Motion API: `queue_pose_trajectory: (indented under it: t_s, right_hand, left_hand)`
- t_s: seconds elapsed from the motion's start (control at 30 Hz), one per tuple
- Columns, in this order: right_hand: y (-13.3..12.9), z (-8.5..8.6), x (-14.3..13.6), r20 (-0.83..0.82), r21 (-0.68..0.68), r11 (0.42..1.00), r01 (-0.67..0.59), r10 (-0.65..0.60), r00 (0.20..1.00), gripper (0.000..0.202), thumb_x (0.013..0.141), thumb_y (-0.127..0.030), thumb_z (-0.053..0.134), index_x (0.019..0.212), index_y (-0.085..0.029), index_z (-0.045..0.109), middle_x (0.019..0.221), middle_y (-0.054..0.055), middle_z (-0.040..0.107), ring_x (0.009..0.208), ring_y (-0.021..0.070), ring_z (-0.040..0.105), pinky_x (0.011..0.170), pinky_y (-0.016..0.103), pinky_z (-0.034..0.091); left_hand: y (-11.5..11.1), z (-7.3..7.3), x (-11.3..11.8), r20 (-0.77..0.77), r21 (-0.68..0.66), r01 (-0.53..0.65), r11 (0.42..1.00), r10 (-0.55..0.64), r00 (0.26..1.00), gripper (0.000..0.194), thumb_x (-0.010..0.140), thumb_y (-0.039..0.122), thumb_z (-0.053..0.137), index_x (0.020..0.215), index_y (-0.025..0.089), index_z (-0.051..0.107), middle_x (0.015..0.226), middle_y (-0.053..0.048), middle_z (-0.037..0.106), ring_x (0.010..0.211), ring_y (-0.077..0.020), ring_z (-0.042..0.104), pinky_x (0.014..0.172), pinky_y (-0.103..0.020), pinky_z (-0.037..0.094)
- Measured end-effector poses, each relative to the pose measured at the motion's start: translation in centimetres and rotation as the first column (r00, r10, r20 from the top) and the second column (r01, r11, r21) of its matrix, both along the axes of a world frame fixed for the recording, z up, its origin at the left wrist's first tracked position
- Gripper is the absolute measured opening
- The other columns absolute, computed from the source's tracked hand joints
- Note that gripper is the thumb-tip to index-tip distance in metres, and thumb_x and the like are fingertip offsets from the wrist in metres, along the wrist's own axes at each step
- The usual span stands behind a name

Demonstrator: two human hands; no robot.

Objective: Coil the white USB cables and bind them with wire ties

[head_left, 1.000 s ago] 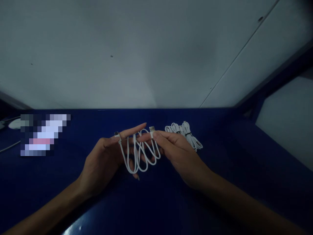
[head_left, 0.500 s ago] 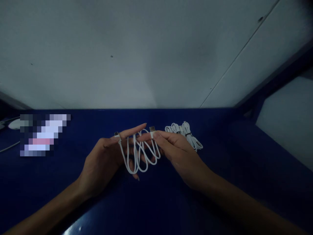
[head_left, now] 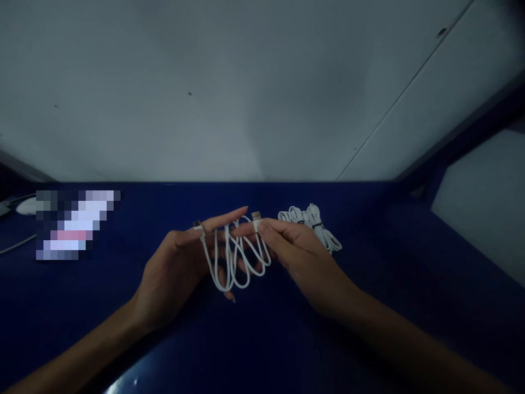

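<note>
A white cable (head_left: 233,273) hangs in several loose loops between my two hands, above the blue table. My left hand (head_left: 174,268) pinches one end of it, a small plug (head_left: 198,225), between thumb and forefinger, and the loops pass over that hand's fingers. In my right hand (head_left: 303,254) the larger USB plug (head_left: 256,217) is held between thumb and fingers, with its metal tip pointing up. Part of the left fingers is hidden behind the loops.
Behind my right hand, bundled white cables (head_left: 322,230) with dark ties lie on the blue table (head_left: 262,350). A pixelated bright object (head_left: 77,224) lies at the left, beside a white rounded item (head_left: 28,206) and a cord. A pale wall (head_left: 164,131) stands behind the table.
The view has shifted very slightly. Both hands keep nearly the same pose on the cable.
</note>
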State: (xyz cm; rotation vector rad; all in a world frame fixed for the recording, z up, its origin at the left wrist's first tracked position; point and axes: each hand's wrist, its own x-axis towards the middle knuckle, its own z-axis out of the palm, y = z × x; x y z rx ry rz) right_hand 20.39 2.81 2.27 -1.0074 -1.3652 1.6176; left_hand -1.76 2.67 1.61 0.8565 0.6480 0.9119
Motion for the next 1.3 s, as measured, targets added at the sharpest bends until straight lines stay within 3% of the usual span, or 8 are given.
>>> queue_pose_trajectory:
  t_s: [0.27,0.6,0.8,1.03,1.17,1.3]
  right_hand:
    - [0.19,0.02,0.05,-0.048,-0.015,1.000,0.011,-0.011,0.999,0.034,0.117,-0.043,0.054,0.121,-0.030,0.085,0.102,0.004,0.084,0.082,0.0175,0.075,0.083,0.036,0.058]
    - [0.12,0.01,0.12,-0.085,-0.005,1.000,-0.001,0.000,0.996,0.033,0.115,-0.047,0.058,0.124,-0.029,0.084,0.102,0.004,0.084,0.085,0.0168,0.074,0.079,0.033,0.057]
    - [0.12,0.00,0.10,-0.122,-0.014,1.000,-0.017,0.015,0.992,0.033,0.116,-0.045,0.056,0.121,-0.030,0.085,0.103,0.004,0.083,0.084,0.0159,0.075,0.079,0.033,0.057]
    - [0.17,-0.13,0.05,-0.113,-0.026,1.000,0.002,-0.005,0.994,0.033,0.117,-0.043,0.055,0.120,-0.031,0.085,0.106,0.004,0.083,0.085,0.0170,0.075,0.085,0.037,0.058]
    - [0.19,-0.13,0.07,-0.112,-0.007,1.000,0.002,-0.003,0.994,0.033,0.117,-0.042,0.053,0.120,-0.031,0.085,0.109,0.004,0.083,0.085,0.0161,0.075,0.086,0.036,0.059]
    - [0.19,-0.27,0.14,-0.146,-0.002,1.000,-0.008,0.007,0.989,0.034,0.117,-0.044,0.053,0.120,-0.030,0.084,0.109,0.004,0.082,0.084,0.0164,0.075,0.085,0.036,0.060]
  left_hand:
    - [-0.15,0.48,0.23,-0.031,-0.020,-0.020,1.000,0.019,0.999,0.058,0.101,0.048,0.052,0.148,0.021,0.074,0.124,-0.019,0.082,0.090,-0.0348,0.074,0.063,-0.045,0.067]
    - [0.48,-0.26,-0.43,0.132,0.050,0.103,0.993,-0.108,0.985,0.068,0.106,0.049,0.041,0.161,0.015,0.060,0.120,-0.020,0.081,0.091,-0.0317,0.074,0.068,-0.043,0.069]
    - [0.43,-0.37,-0.51,0.151,0.043,0.115,0.992,-0.120,0.981,0.067,0.108,0.047,0.039,0.163,0.015,0.058,0.117,-0.019,0.082,0.092,-0.0310,0.075,0.070,-0.041,0.069]
    - [0.39,-0.11,-0.37,0.162,0.032,0.106,0.994,-0.110,0.981,0.065,0.108,0.045,0.039,0.162,0.014,0.059,0.129,-0.021,0.081,0.095,-0.0309,0.077,0.069,-0.041,0.070]
    - [0.33,0.10,-0.26,0.152,0.018,0.061,0.998,-0.063,0.986,0.063,0.109,0.042,0.038,0.166,0.020,0.054,0.122,-0.018,0.083,0.095,-0.0313,0.078,0.068,-0.041,0.070]
    - [0.23,0.30,-0.17,0.153,-0.010,0.078,0.997,-0.076,0.985,0.061,0.112,0.041,0.035,0.171,0.034,0.044,0.121,-0.012,0.082,0.099,-0.0347,0.079,0.062,-0.043,0.070]
